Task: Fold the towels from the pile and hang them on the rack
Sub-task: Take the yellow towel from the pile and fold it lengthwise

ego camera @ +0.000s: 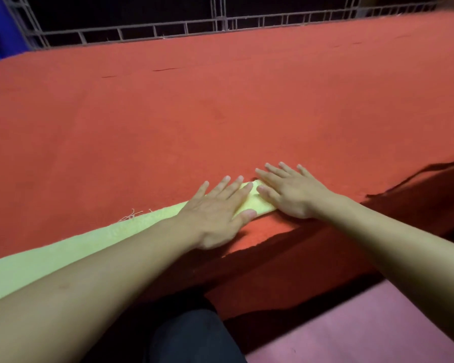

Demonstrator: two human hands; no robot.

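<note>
A pale yellow towel [63,247] lies in a long strip along the near edge of the red-covered surface [220,113], running from the lower left to a narrow end near the middle. My left hand [218,213] lies flat on that end with its fingers straight and spread. My right hand [291,189] presses flat just to the right, its fingers touching the towel's tip. Loose threads stick out of the towel's far edge at the left. My left forearm hides part of the towel.
A metal grid railing [168,30] runs along the far side of the red surface. Something blue [0,30] stands at the far left. The red cover hangs over the near edge above a pink floor [364,323]. My dark-clothed leg [189,336] is below.
</note>
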